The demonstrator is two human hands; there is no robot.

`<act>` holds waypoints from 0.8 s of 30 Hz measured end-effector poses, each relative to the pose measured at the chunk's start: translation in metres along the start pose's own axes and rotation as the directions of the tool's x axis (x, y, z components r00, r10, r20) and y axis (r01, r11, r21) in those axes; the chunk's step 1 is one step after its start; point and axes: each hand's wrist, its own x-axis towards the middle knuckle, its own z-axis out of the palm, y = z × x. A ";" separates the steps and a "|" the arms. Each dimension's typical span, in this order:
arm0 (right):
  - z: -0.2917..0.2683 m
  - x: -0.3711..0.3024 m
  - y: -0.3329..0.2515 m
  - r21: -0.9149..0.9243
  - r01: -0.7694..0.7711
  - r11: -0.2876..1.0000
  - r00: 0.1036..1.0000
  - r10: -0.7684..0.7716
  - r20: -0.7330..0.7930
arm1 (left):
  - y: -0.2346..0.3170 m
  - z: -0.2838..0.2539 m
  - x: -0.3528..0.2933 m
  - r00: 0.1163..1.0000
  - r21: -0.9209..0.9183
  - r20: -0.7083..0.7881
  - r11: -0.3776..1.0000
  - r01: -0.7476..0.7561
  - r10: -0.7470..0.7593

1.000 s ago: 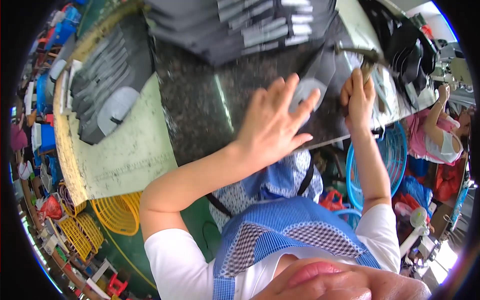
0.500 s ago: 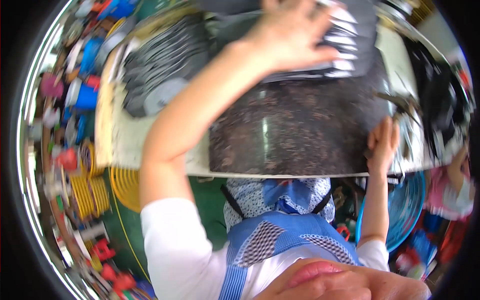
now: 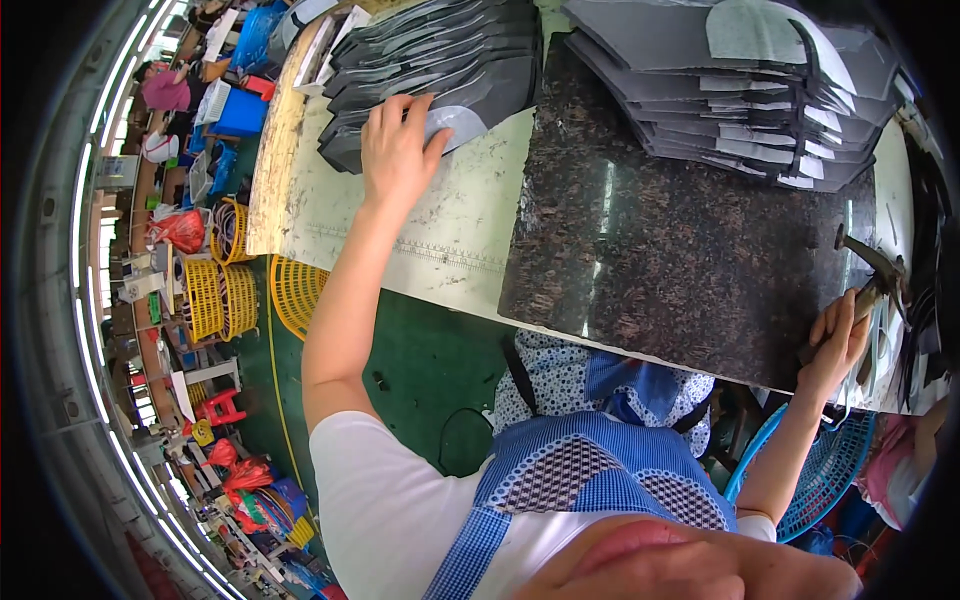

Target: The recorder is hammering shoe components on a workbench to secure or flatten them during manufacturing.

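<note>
My left hand point(image 3: 398, 160) rests at the near edge of the left stack of dark grey flat pieces point(image 3: 490, 90). Its fingers lie on the stack with the thumb apart, by a pale rounded patch. My right hand point(image 3: 838, 340) is closed round the handle of a hammer point(image 3: 876, 268) at the right end of a dark speckled stone slab point(image 3: 650, 255). The hammer's metal head points away from me. On the far part of the slab lies a second stack of grey pieces point(image 3: 660, 90), fanned out, with white patches and black strips.
The slab sits on a pale worktable point(image 3: 455, 220) with a ruler marking. Black strips point(image 3: 935, 290) hang at the right. Below the table's right side stands a blue basket point(image 3: 800, 480); yellow baskets point(image 3: 295, 290) are at the left. Part of another person point(image 3: 905, 470) shows far right.
My left hand has left the right-hand stack and come over to the left stack. The view has swung, so the table sits differently. My right hand still holds the hammer.
</note>
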 end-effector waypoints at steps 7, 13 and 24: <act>-0.005 -0.001 0.004 -0.029 0.014 0.999 1.000 -0.014 0.014 | -0.002 -0.038 0.022 0.894 -0.130 0.364 0.936 0.328 -0.262; -0.016 -0.003 0.007 -0.047 0.014 0.999 1.000 -0.014 -0.001 | 0.053 -0.111 -0.003 0.763 -0.737 0.621 0.464 0.491 0.180; -0.003 -0.043 -0.061 -0.167 0.006 0.986 0.988 0.019 0.151 | 0.240 -0.032 0.034 0.693 -0.892 0.357 0.448 0.055 0.627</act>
